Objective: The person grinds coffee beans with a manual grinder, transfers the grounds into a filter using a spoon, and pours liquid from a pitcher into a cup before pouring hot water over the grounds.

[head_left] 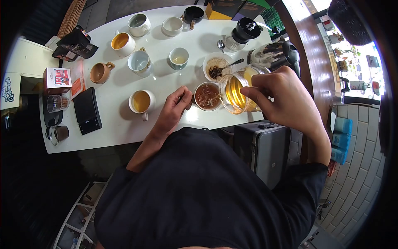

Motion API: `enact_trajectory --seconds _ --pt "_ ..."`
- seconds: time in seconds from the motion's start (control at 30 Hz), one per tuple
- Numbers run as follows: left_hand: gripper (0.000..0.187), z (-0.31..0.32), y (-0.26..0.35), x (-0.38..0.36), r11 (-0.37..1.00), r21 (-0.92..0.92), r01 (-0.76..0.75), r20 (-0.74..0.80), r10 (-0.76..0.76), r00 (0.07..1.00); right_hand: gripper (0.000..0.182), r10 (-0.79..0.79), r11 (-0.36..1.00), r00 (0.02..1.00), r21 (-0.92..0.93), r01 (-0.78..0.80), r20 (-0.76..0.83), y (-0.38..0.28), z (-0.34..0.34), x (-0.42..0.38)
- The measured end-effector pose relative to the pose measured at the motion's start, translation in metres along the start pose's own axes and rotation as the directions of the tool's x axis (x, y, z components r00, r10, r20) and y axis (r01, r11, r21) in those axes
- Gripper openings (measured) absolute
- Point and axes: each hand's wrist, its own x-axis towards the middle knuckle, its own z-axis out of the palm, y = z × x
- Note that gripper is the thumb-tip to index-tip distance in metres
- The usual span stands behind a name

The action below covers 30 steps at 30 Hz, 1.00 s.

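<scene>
My right hand is closed round the handle of a glass jug of yellow-amber liquid. The jug is tilted to the left, its mouth at the rim of a cup holding reddish-brown, bubbly liquid. On the cup's left side, my left hand pinches its handle, which the fingers mostly hide. Just behind the jug sits a white bowl with dark wet bits and a spoon in it. A white mug of yellow liquid stands left of my left hand.
Several cups stand further back, among them a pale blue mug, a brown cup and a small bowl. A kettle and a black-topped glass vessel are at the right. A black scale lies left.
</scene>
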Motion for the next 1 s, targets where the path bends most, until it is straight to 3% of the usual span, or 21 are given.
enact_trajectory --seconds 0.1,0.33,0.7,0.8,1.0 --pt "0.030 -0.001 0.001 -0.001 1.000 0.018 0.008 0.025 -0.008 1.000 0.028 0.014 1.000 0.998 -0.026 -0.013 0.056 -0.004 0.000 0.003" --pt "0.028 -0.005 -0.003 -0.003 0.999 -0.042 0.012 0.034 -0.011 0.999 0.029 -0.007 1.000 1.000 -0.006 0.007 0.019 -0.005 0.007 0.007" --pt "0.027 -0.022 -0.014 -0.005 0.995 -0.097 -0.024 -0.008 0.024 1.000 0.036 0.143 0.941 0.984 0.323 -0.101 -0.108 0.036 0.050 -0.013" --pt "0.027 -0.029 -0.022 -0.003 0.995 -0.093 -0.029 -0.008 0.028 1.000 0.044 0.232 0.819 0.956 0.567 -0.093 -0.179 0.056 0.070 -0.026" --pt "0.025 -0.039 -0.053 0.004 0.985 -0.173 -0.008 -0.107 -0.011 0.994 0.043 0.359 0.704 0.866 0.710 -0.007 -0.348 0.062 0.103 -0.048"
